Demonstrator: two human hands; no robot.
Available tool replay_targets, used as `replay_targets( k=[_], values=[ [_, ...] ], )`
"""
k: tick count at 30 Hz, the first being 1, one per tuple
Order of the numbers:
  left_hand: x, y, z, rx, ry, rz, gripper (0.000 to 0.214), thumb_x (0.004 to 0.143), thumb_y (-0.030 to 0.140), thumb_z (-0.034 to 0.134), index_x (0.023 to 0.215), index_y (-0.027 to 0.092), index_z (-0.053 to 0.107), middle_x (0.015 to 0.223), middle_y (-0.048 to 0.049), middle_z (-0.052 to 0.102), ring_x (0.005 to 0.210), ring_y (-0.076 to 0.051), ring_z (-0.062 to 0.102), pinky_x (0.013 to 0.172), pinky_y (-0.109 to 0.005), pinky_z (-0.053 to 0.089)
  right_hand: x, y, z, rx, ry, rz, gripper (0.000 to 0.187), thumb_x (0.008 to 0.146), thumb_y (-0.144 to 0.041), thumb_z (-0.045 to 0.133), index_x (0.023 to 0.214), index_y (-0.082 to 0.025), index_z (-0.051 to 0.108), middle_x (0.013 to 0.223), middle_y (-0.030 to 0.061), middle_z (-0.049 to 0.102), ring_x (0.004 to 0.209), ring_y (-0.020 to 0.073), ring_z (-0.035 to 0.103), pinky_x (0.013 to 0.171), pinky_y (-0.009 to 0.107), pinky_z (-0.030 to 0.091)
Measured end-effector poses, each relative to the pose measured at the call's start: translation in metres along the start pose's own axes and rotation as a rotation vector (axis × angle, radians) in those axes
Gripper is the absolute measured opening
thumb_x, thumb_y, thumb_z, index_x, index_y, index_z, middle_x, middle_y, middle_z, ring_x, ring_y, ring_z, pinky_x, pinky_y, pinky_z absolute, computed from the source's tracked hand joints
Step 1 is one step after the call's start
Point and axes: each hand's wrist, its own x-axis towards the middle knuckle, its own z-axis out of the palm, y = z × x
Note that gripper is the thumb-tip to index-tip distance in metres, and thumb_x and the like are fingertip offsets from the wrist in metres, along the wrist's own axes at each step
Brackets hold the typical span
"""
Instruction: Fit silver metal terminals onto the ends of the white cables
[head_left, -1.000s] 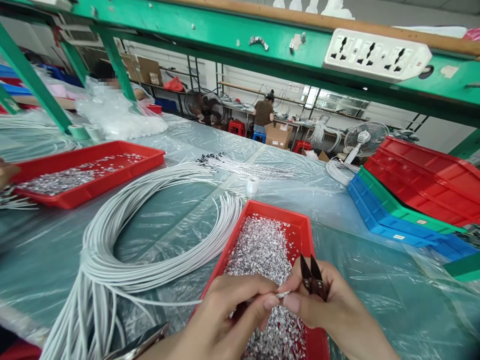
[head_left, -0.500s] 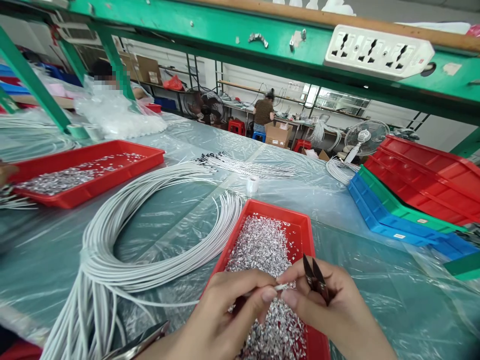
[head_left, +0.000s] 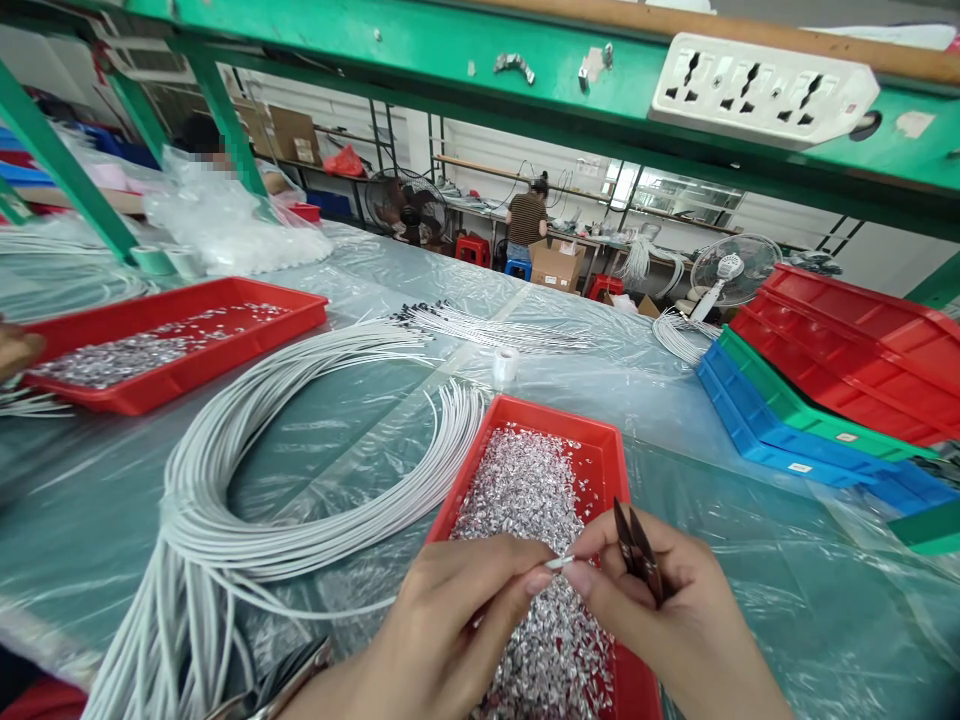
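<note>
Left hand (head_left: 457, 625) pinches the white wire (head_left: 560, 562) at its end. Right hand (head_left: 664, 610), gripping thread snips (head_left: 636, 545), has closed onto the tip above the red tray (head_left: 559, 415).

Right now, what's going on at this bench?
A person works with both hands over a red tray of small shiny metal pieces. The left hand pinches the end of a thin white wire; the right hand holds dark snips while its fingertips meet the wire's tip. A big coil of white wires lies to the left.
</note>
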Motion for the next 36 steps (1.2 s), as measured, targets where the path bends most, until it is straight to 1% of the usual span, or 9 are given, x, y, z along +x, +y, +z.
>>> replay_targets(
  k=[3, 7, 14, 20, 23, 26, 28, 31, 36],
  values=[
    [0.000, 0.000, 0.000, 0.016, 0.007, 0.028, 0.017, 0.094, 0.009, 0.045, 0.099, 0.019, 0.058, 0.072, 0.0011, 0.066, 0.060, -0.009, 0.062, 0.057, -0.018, 0.047, 0.001, 0.001, 0.000, 0.006, 0.003, -0.001, 0.005, 0.072, -0.025, 0.063, 0.071, -0.020, 0.064, 0.051, -0.0116, 0.022, 0.049, 0.0101, 0.015, 0.050, 0.028, 0.012],
    [-0.002, -0.001, 0.000, 0.013, -0.027, 0.011, 0.019, 0.095, 0.010, 0.043, 0.103, 0.019, 0.058, 0.071, 0.0017, 0.063, 0.061, -0.010, 0.062, 0.056, -0.019, 0.047, 0.001, 0.003, 0.000, -0.018, 0.010, -0.034, 0.005, 0.071, -0.024, 0.064, 0.070, -0.020, 0.065, 0.051, -0.0110, 0.024, 0.048, 0.0102, 0.016, 0.050, 0.028, 0.013],
    [-0.003, -0.004, 0.001, 0.026, -0.049, 0.022, 0.020, 0.095, 0.010, 0.043, 0.107, 0.021, 0.056, 0.074, 0.0027, 0.064, 0.063, -0.009, 0.062, 0.060, -0.018, 0.047, 0.001, 0.003, 0.000, -0.009, -0.002, -0.007, 0.005, 0.071, -0.023, 0.062, 0.068, -0.021, 0.065, 0.050, -0.0115, 0.023, 0.048, 0.0100, 0.015, 0.050, 0.029, 0.012],
    [-0.002, -0.002, 0.002, 0.020, -0.048, -0.008, 0.016, 0.094, 0.009, 0.043, 0.098, 0.019, 0.055, 0.073, 0.0009, 0.065, 0.058, -0.009, 0.059, 0.055, -0.019, 0.044, 0.003, 0.003, 0.002, -0.020, 0.013, 0.007, 0.004, 0.069, -0.022, 0.060, 0.066, -0.020, 0.062, 0.050, -0.0106, 0.025, 0.049, 0.0101, 0.017, 0.049, 0.028, 0.012],
    [0.000, -0.003, 0.003, -0.043, -0.081, -0.110, 0.018, 0.095, 0.013, 0.042, 0.086, 0.019, 0.056, 0.063, 0.0029, 0.058, 0.052, -0.008, 0.053, 0.050, -0.019, 0.040, 0.005, 0.004, 0.003, 0.019, 0.000, 0.032, 0.004, 0.068, -0.022, 0.059, 0.067, -0.020, 0.061, 0.051, -0.0104, 0.026, 0.049, 0.0103, 0.018, 0.049, 0.028, 0.013],
    [0.004, -0.003, 0.002, -0.185, -0.127, -0.276, 0.029, 0.096, 0.020, 0.041, 0.071, 0.019, 0.055, 0.056, 0.0044, 0.051, 0.051, -0.007, 0.049, 0.049, -0.017, 0.037, 0.007, 0.004, 0.002, 0.044, -0.012, 0.038, 0.003, 0.069, -0.022, 0.060, 0.067, -0.020, 0.062, 0.051, -0.0107, 0.026, 0.049, 0.0100, 0.017, 0.048, 0.027, 0.013],
    [0.005, -0.004, 0.002, -0.290, -0.147, -0.362, 0.035, 0.097, 0.025, 0.041, 0.066, 0.018, 0.053, 0.054, 0.0044, 0.050, 0.051, -0.007, 0.048, 0.050, -0.017, 0.036, 0.009, 0.004, 0.001, 0.067, -0.029, 0.047, 0.004, 0.069, -0.023, 0.062, 0.067, -0.020, 0.062, 0.051, -0.0106, 0.027, 0.049, 0.0096, 0.017, 0.048, 0.026, 0.013],
    [0.004, -0.006, 0.002, -0.400, -0.160, -0.438, 0.036, 0.097, 0.030, 0.041, 0.067, 0.018, 0.055, 0.054, 0.0040, 0.050, 0.051, -0.007, 0.046, 0.050, -0.018, 0.035, 0.010, 0.005, 0.000, 0.114, -0.067, 0.072, 0.005, 0.069, -0.023, 0.065, 0.067, -0.019, 0.062, 0.051, -0.0106, 0.029, 0.048, 0.0088, 0.017, 0.048, 0.026, 0.014],
    [0.002, -0.007, 0.003, -0.507, -0.144, -0.534, 0.017, 0.090, 0.033, 0.057, 0.082, 0.020, 0.064, 0.057, 0.0042, 0.054, 0.053, -0.008, 0.048, 0.049, -0.018, 0.036, 0.011, 0.006, -0.001, 0.136, -0.084, 0.051, 0.004, 0.071, -0.022, 0.063, 0.068, -0.019, 0.063, 0.050, -0.0110, 0.027, 0.048, 0.0090, 0.018, 0.048, 0.026, 0.014]
  ],
)
